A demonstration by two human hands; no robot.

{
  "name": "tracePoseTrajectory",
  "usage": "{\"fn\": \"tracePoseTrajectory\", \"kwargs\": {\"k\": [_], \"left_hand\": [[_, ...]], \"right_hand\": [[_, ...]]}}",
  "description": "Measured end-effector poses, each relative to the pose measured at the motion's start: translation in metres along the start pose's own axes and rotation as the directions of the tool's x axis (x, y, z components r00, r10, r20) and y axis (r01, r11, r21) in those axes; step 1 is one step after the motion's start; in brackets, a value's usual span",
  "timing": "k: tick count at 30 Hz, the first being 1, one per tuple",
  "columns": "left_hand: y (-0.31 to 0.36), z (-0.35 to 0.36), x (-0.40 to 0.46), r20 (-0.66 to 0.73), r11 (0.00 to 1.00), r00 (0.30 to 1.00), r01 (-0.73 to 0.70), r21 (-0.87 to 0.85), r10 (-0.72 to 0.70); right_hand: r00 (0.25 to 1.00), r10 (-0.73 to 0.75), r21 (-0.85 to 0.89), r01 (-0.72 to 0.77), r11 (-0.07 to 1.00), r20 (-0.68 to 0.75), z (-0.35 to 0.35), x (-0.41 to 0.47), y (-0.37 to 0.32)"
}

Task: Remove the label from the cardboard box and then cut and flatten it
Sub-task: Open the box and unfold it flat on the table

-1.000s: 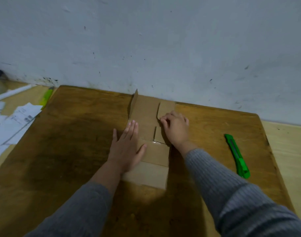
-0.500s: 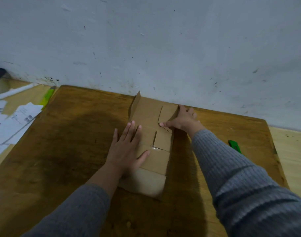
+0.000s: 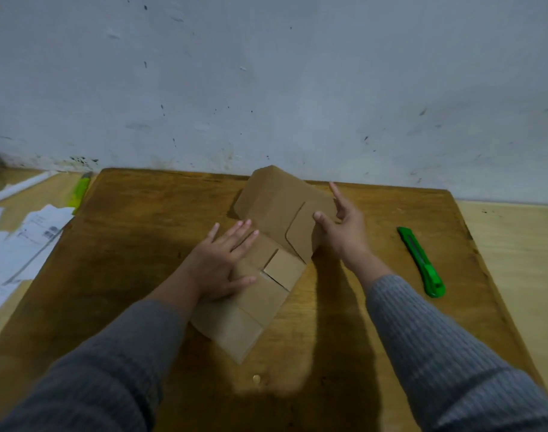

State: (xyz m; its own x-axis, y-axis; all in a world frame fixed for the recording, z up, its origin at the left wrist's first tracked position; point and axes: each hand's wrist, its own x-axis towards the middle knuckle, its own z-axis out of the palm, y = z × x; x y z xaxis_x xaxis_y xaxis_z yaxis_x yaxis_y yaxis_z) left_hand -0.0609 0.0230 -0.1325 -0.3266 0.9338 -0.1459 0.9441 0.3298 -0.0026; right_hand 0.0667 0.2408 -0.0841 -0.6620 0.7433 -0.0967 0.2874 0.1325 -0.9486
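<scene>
The brown cardboard box (image 3: 266,294) lies cut open on the wooden table (image 3: 135,244). Its near half is flat; its far half (image 3: 275,198) is raised and folded back toward me. My left hand (image 3: 222,263) presses flat, fingers straight, on the near panels. My right hand (image 3: 341,229) holds the raised part at its right edge, thumb on the front face and fingers behind it. A green utility knife (image 3: 422,263) lies on the table to the right of my right hand, apart from both hands.
A grey wall (image 3: 266,88) rises directly behind the table's far edge. White printed papers (image 3: 20,244) and a yellow-green marker (image 3: 79,191) lie on the lower surface to the left. A light wooden surface (image 3: 522,260) adjoins the table on the right.
My right hand went from pressing the flaps to the far right edge and lifted the far half of the cardboard up and toward me. My left hand stayed pressing.
</scene>
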Motion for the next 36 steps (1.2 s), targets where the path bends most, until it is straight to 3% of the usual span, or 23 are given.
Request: {"fn": "tracePoseTrajectory", "kwargs": {"k": [4, 7, 10, 13, 18, 24, 28, 30, 33, 36], "left_hand": [[0.010, -0.010, 0.001, 0.143, 0.979, 0.973, 0.162, 0.123, -0.179], [0.019, -0.010, -0.013, 0.144, 0.957, 0.946, 0.289, 0.038, -0.291], [0.029, -0.007, -0.032, 0.131, 0.933, 0.931, 0.352, -0.069, -0.342], [0.032, -0.007, -0.042, 0.100, 0.902, 0.924, 0.382, -0.199, -0.369], [0.025, -0.002, -0.059, -0.038, 0.836, 0.876, 0.445, -0.321, -0.481], [0.026, 0.004, -0.100, -0.022, 0.812, 0.846, 0.503, -0.297, -0.532], [0.045, 0.019, -0.125, 0.058, 0.713, 0.767, 0.619, -0.329, -0.639], [0.048, 0.020, -0.127, 0.104, 0.673, 0.734, 0.663, -0.329, -0.672], [0.042, 0.020, -0.123, 0.116, 0.711, 0.771, 0.626, -0.321, -0.626], [0.028, 0.020, -0.120, 0.113, 0.768, 0.820, 0.566, -0.301, -0.561]], "right_hand": [[0.987, -0.121, -0.073, 0.114, 0.991, -0.101, 0.005, -0.033, -0.006], [0.967, -0.194, -0.141, 0.171, 0.975, -0.166, 0.014, -0.063, -0.012], [0.925, -0.363, -0.276, 0.321, 0.906, -0.115, 0.027, -0.101, -0.011], [0.876, -0.482, -0.499, 0.415, 0.761, -0.006, 0.039, -0.130, -0.004], [0.887, -0.461, -0.571, 0.389, 0.723, 0.022, 0.054, -0.157, -0.007], [0.880, -0.464, -0.656, 0.407, 0.635, 0.096, 0.063, -0.169, -0.011], [0.803, -0.568, -0.691, 0.515, 0.506, 0.182, 0.073, -0.180, -0.010], [0.807, -0.530, -0.720, 0.528, 0.450, 0.261, 0.075, -0.182, -0.006], [0.816, -0.414, -0.766, 0.549, 0.334, 0.404, 0.083, -0.187, 0.001], [0.825, -0.370, -0.797, 0.536, 0.278, 0.426, 0.094, -0.190, 0.002]]}}
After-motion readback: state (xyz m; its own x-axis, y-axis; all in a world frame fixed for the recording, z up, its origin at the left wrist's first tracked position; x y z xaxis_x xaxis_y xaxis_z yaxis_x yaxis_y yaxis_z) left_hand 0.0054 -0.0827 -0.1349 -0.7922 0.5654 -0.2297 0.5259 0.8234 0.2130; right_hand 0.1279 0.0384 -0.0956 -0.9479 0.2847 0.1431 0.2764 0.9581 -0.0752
